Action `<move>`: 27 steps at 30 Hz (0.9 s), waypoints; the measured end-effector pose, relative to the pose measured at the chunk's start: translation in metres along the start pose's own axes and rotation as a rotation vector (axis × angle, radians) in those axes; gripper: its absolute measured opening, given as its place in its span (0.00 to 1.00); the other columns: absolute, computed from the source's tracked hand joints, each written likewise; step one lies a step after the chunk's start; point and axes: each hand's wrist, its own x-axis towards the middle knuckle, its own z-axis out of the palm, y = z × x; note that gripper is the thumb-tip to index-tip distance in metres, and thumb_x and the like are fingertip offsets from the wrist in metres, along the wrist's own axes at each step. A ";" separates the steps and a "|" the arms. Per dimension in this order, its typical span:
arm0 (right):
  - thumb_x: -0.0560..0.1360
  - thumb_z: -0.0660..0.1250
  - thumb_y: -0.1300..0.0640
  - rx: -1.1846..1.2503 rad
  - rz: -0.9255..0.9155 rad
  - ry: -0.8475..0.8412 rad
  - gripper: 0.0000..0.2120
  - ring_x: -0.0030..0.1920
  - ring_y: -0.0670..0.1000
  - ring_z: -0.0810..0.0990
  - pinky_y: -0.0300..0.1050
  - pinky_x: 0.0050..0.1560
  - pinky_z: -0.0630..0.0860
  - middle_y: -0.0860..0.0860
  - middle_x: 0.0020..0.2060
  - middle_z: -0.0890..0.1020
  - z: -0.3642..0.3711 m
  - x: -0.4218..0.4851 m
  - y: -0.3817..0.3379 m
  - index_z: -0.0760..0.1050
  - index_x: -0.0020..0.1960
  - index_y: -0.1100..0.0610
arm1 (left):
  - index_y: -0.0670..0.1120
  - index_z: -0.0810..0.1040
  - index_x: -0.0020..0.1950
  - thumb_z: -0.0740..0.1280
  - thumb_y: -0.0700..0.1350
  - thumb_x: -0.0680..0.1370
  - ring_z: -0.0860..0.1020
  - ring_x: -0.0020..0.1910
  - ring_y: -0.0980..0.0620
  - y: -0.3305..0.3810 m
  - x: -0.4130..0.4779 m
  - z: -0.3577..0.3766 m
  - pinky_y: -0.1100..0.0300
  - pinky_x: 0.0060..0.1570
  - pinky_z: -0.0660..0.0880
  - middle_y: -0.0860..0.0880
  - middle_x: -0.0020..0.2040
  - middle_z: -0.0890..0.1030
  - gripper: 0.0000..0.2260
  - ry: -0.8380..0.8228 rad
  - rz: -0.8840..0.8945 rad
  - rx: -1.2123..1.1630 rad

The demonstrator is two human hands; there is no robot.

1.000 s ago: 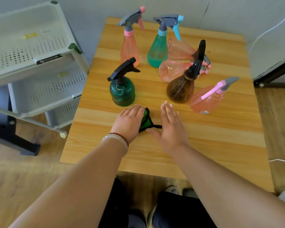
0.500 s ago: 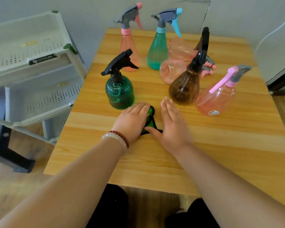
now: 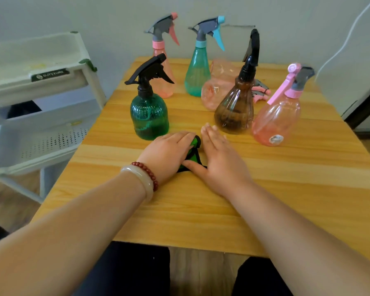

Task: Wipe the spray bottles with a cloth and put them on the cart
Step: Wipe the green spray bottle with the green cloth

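Head view, looking down over a wooden table [image 3: 201, 210]. A small green cloth [image 3: 194, 146] with black edging lies near the table's middle. The left hand [image 3: 169, 152] rests flat on it and covers most of it, fingers straight, gripping nothing. The right hand [image 3: 220, 161] lies flat on the wood just beside it at 3 o'clock, fingers straight, thumb touching the cloth's near edge.

With the cloth as clock centre:
- At 11, a round dark green bottle [image 3: 150, 116] stands close to the left fingertips.
- At 1, there is a brown bottle [image 3: 234, 110].
- At 2, there is a pink bottle [image 3: 276, 120].
- Toward 12, farther back, stand a tall pink bottle [image 3: 162, 67] and a teal bottle [image 3: 198, 69].
- At 9 to 10, a white cart [image 3: 41, 82] stands off the table's left edge.

The step in hand appears to be gathering the cloth. It likely goes best with one hand bunching it into the palm while the other takes the nearest bottle by its body, not its trigger. The bottles crowd together, so a straight lift before swinging toward 9 seems safest. Bare wood shows from 4 to 8 o'clock.
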 end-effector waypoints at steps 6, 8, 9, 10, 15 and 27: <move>0.77 0.55 0.32 -0.030 0.018 -0.002 0.44 0.80 0.48 0.43 0.42 0.76 0.40 0.52 0.80 0.46 0.000 -0.003 -0.004 0.45 0.81 0.58 | 0.41 0.64 0.77 0.56 0.45 0.85 0.70 0.72 0.42 0.006 -0.002 -0.002 0.52 0.70 0.65 0.43 0.75 0.69 0.20 -0.007 -0.035 0.012; 0.77 0.54 0.32 -0.040 0.015 -0.007 0.44 0.80 0.48 0.43 0.43 0.77 0.41 0.52 0.80 0.45 -0.001 -0.005 -0.006 0.44 0.80 0.58 | 0.43 0.62 0.78 0.55 0.46 0.86 0.68 0.73 0.44 0.010 -0.004 -0.005 0.54 0.71 0.63 0.44 0.76 0.67 0.21 -0.025 -0.043 0.029; 0.77 0.54 0.32 -0.041 0.012 0.001 0.44 0.80 0.48 0.43 0.43 0.77 0.41 0.52 0.80 0.46 -0.001 -0.007 -0.007 0.44 0.81 0.58 | 0.43 0.61 0.79 0.54 0.47 0.86 0.67 0.74 0.45 0.010 -0.005 -0.007 0.55 0.71 0.62 0.45 0.77 0.66 0.21 -0.035 -0.042 0.041; 0.77 0.54 0.32 -0.041 0.009 0.010 0.44 0.80 0.48 0.43 0.43 0.77 0.41 0.52 0.80 0.46 -0.002 -0.007 -0.007 0.44 0.81 0.57 | 0.43 0.60 0.79 0.54 0.47 0.86 0.66 0.74 0.45 0.009 -0.005 -0.010 0.55 0.71 0.62 0.45 0.78 0.65 0.22 -0.041 -0.033 0.053; 0.79 0.56 0.37 -0.029 -0.008 0.061 0.39 0.79 0.47 0.43 0.38 0.73 0.37 0.50 0.80 0.46 -0.003 -0.007 -0.008 0.45 0.81 0.55 | 0.45 0.58 0.80 0.54 0.44 0.85 0.67 0.74 0.46 0.000 -0.011 -0.013 0.57 0.70 0.63 0.47 0.78 0.64 0.22 -0.040 -0.004 0.047; 0.80 0.66 0.57 0.309 -0.032 0.332 0.18 0.77 0.51 0.59 0.48 0.76 0.57 0.52 0.73 0.70 0.003 0.001 -0.028 0.75 0.69 0.58 | 0.38 0.81 0.55 0.60 0.45 0.79 0.83 0.38 0.41 -0.018 -0.022 -0.017 0.53 0.33 0.79 0.42 0.44 0.85 0.14 0.315 0.138 -0.019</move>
